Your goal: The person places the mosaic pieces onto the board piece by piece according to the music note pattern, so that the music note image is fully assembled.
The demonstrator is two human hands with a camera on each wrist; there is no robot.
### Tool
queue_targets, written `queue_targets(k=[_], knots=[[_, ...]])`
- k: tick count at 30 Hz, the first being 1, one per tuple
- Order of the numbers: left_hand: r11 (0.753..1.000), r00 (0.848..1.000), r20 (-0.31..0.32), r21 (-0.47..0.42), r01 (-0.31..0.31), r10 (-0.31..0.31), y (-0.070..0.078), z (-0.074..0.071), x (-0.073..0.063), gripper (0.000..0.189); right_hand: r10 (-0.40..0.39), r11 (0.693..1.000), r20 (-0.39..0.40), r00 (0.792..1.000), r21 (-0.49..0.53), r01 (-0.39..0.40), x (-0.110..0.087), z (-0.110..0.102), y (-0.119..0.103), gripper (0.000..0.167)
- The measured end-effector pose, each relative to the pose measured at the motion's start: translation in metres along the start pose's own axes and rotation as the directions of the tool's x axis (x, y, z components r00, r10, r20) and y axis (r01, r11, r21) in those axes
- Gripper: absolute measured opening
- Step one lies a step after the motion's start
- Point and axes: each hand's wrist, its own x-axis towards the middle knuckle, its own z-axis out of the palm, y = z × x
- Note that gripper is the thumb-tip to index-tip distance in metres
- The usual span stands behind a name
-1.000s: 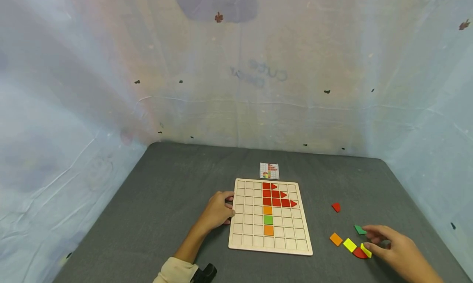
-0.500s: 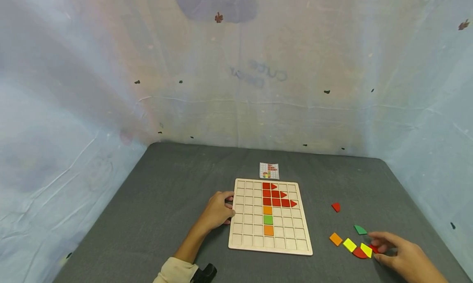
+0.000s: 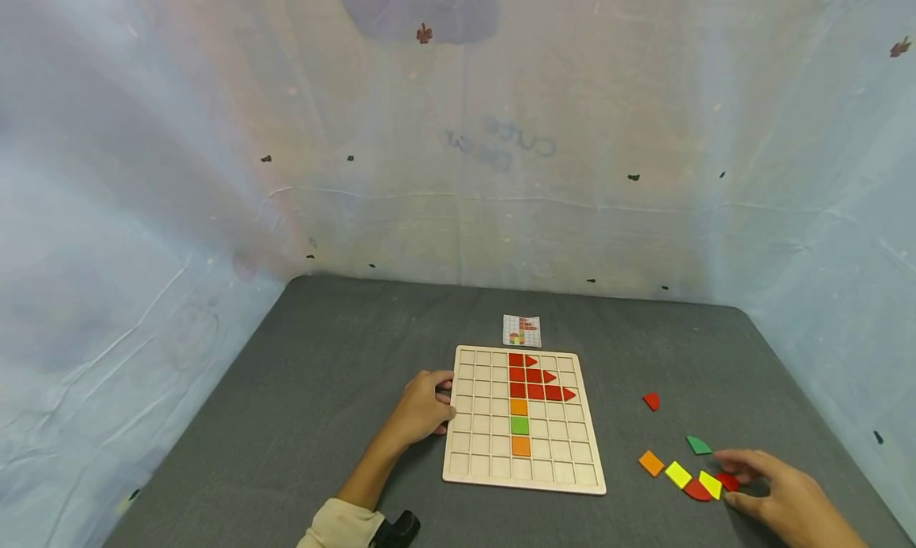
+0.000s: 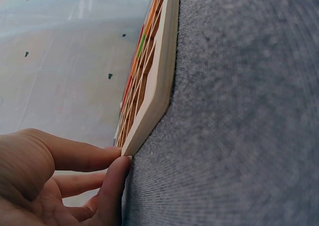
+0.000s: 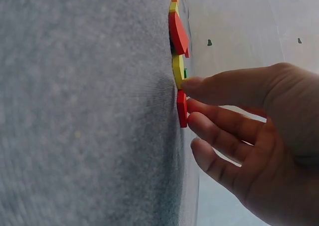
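Note:
My left hand (image 3: 422, 409) pinches the left edge of the wooden grid board (image 3: 479, 472), thumb and finger meeting at its rim in the left wrist view. Red, orange and green tiles form a flag-like shape on the board. At the right, my right hand (image 3: 776, 492) has loosely bent fingers beside a red tile (image 3: 727, 482) lying on the cloth. In the right wrist view, thumb and fingertips stand close around that red tile (image 5: 182, 109) without a plain grip. A yellow tile (image 3: 710, 485) lies just left of it.
Loose on the grey table (image 3: 343, 333) lie an orange tile (image 3: 651, 463), a yellow square (image 3: 677, 475), a rounded red tile (image 3: 696, 491), a green tile (image 3: 697, 445) and a red tile (image 3: 650, 402). A pattern card (image 3: 522, 331) lies behind the board.
My right hand has shifted slightly right, off the yellow tile, and the red tile beside it has come into sight. The left hand and board stay in place.

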Motion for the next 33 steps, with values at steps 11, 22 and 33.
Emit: queue_targets(k=[11,22,33], knots=[[1.0,1.0,0.002,0.002,0.001,-0.001,-0.001,0.0,0.0,0.063,0.031,1.0,0.064,0.997,-0.006,-0.031,0.001,0.006,0.01,0.057],[1.0,1.0,-0.006,0.012,-0.008,0.008,-0.001,0.0,0.0,0.062,0.067,0.997,0.109,0.992,0.036,-0.071,-0.011,0.007,0.007,0.036],[1.0,1.0,-0.004,0.0,-0.017,0.017,-0.001,0.0,0.0,0.064,-0.01,0.982,0.211,0.977,0.186,-0.03,-0.014,0.007,0.017,0.033]])
